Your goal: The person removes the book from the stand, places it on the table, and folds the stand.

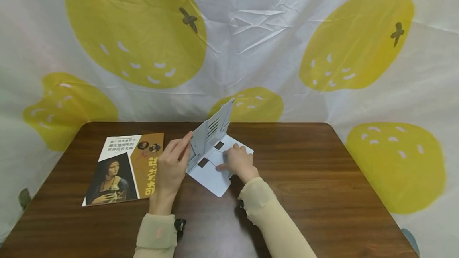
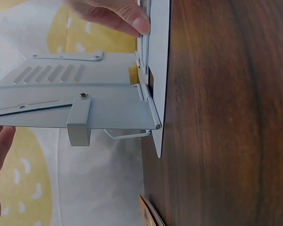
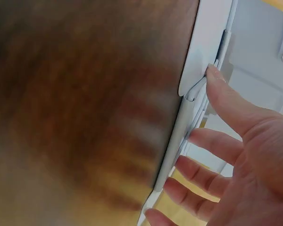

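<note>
A light grey metal book stand (image 1: 211,186) sits on the table, its flat base down and its slotted back panel (image 2: 52,75) raised at a steep angle. My left hand (image 1: 173,160) holds the panel by its left edge, fingertips on the rim. In the left wrist view only a few of its fingers (image 2: 2,146) show. My right hand (image 1: 239,160) rests on the base with spread fingers. Its thumb (image 3: 217,77) touches the base beside a thin wire bar, and its other fingertips lie along the base. A metal clip (image 2: 79,120) projects from the panel's edge.
A book (image 1: 116,174) with a painted portrait on its cover lies flat left of the left hand. The brown wooden table (image 1: 315,194) extends to the right of the stand. Behind the table hangs a white cloth (image 1: 251,51) printed with yellow fruit.
</note>
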A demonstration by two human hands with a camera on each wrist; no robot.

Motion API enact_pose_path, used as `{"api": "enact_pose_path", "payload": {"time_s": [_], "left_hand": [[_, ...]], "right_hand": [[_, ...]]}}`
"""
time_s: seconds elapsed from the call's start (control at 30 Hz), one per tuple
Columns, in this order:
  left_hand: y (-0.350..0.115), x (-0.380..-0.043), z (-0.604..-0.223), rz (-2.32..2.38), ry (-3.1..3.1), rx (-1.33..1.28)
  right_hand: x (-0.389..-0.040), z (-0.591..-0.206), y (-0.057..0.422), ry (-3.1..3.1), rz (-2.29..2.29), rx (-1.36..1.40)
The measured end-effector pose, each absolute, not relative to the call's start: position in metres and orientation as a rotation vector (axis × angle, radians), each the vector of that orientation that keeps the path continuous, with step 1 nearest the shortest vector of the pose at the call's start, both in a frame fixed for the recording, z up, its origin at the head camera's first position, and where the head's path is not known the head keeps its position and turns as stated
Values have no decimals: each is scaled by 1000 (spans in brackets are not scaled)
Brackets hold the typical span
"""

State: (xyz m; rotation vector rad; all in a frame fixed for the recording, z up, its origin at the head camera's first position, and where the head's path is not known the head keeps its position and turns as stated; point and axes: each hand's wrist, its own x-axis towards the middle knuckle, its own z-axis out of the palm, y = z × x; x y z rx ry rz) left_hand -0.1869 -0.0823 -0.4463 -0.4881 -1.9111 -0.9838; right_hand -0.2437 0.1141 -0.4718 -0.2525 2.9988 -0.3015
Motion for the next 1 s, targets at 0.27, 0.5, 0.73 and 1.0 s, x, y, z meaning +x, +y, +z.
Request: {"api": "enact_pose_path", "payload": {"time_s": [0.27, 0.5, 0.73, 1.0], "left_hand": [[-82, -188, -444, -1001, -1907, -501], [-81, -182, -440, -999, -1950, -559], [-80, -180, -438, -970, -1949, -787], [-63, -178, -438, -844, -1924, -999]], "right_hand": [[-238, -465, 127, 3037, -651, -338], [-217, -431, 144, 2956, -1240, -433], [-198, -399, 146, 2895, -1544, -429], [-194, -399, 141, 2861, -1769, -192]]}}
